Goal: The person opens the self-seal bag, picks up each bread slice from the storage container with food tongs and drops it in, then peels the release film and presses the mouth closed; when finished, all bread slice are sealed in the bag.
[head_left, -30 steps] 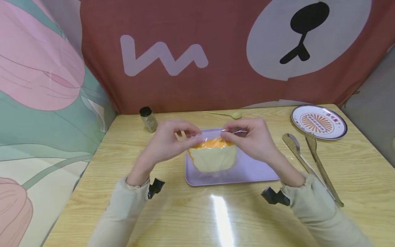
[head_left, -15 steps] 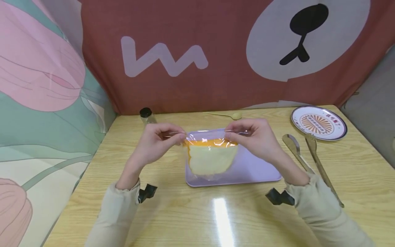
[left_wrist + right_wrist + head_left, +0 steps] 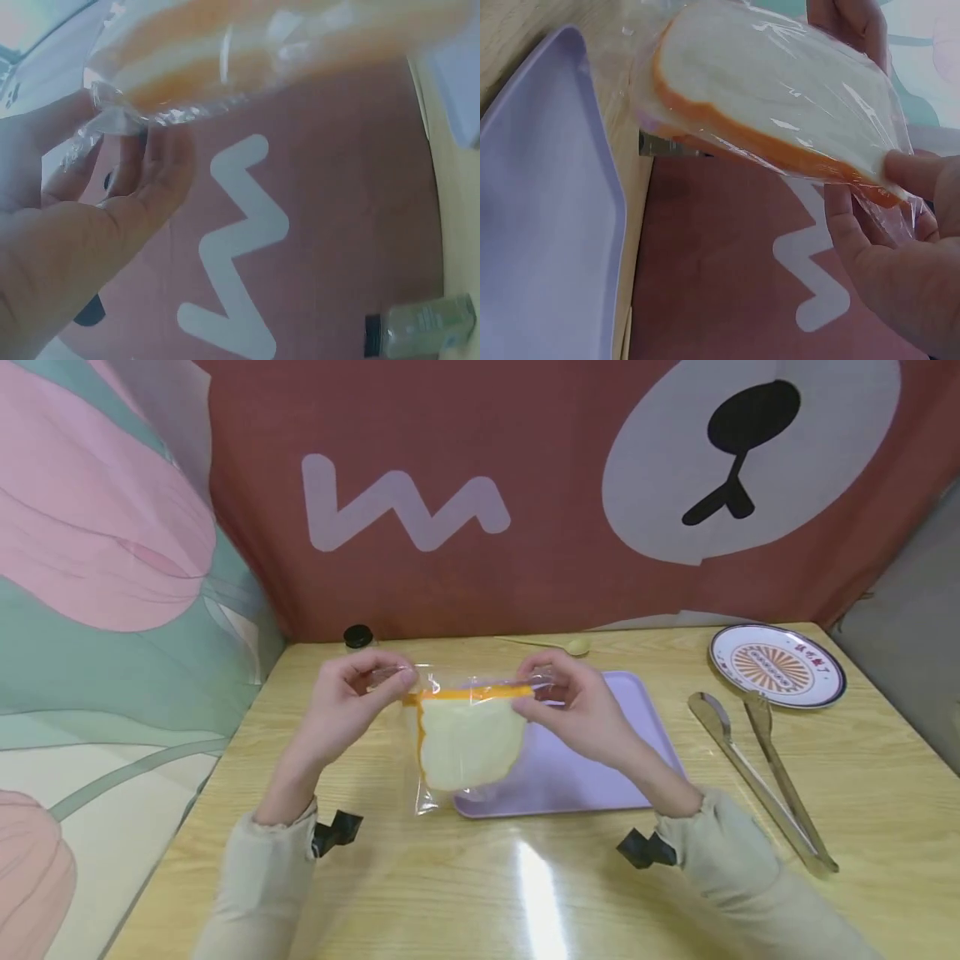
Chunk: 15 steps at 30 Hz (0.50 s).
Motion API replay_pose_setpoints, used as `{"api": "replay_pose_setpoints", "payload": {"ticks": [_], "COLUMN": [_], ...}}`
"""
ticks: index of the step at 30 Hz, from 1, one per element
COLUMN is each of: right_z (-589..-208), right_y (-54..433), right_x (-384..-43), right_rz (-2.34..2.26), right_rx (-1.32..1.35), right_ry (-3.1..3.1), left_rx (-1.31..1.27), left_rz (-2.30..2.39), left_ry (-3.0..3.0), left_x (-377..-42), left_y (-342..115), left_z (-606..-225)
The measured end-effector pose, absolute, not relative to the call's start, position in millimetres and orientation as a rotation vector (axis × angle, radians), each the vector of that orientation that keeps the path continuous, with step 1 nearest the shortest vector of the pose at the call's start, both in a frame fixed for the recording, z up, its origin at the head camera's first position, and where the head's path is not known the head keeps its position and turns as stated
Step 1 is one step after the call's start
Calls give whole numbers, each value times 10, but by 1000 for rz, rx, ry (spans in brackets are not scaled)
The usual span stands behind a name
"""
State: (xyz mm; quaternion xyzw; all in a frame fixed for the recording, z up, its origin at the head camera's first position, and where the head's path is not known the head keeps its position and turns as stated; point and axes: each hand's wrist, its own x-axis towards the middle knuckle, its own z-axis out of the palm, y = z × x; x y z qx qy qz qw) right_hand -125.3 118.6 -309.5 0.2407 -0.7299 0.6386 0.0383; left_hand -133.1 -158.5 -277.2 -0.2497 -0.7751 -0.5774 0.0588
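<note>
A bread slice (image 3: 472,742) with an orange-brown crust, in a clear plastic bag (image 3: 426,802), hangs between my hands. My left hand (image 3: 348,706) pinches the bag's top left corner between thumb and fingers. At the other top corner, my right hand (image 3: 573,706) pinches the bag, its thumb over the edge of the bread. In the right wrist view the bread (image 3: 772,90) has its pale face toward the camera, the film creased and shiny over it. From the left wrist, the bread (image 3: 225,52) shows its crust edge, with twisted film at my fingers.
Below and behind the bag lies a lilac tray (image 3: 630,777) on the wooden table (image 3: 420,893). A black-capped jar (image 3: 358,637) stands behind my left hand. At the back lies a small spoon (image 3: 576,647). To the right are a patterned plate (image 3: 776,664), metal tongs (image 3: 731,752) and a fork-ended utensil (image 3: 780,760).
Both hands have moved left with the bagged bread, uncovering more of the tray's right part. My left hand has slid outward from the right hand, stretching the bag's top edge.
</note>
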Motion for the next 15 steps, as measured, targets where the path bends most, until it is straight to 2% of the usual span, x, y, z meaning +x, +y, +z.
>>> {"api": "replay_pose_setpoints", "payload": {"ticks": [10, 15], "right_z": [-3146, -3207], "right_y": [907, 778], "right_x": [-1317, -1318], "right_rz": [1994, 2294], "right_rx": [696, 583], "right_ry": [-2231, -2203], "left_rx": [-545, -394], "left_rz": [-1847, -1861], "left_ry": [-2602, -2592], "left_x": [-1222, -1187], "left_y": [-1869, -1967], "left_z": [-2996, -3116]}}
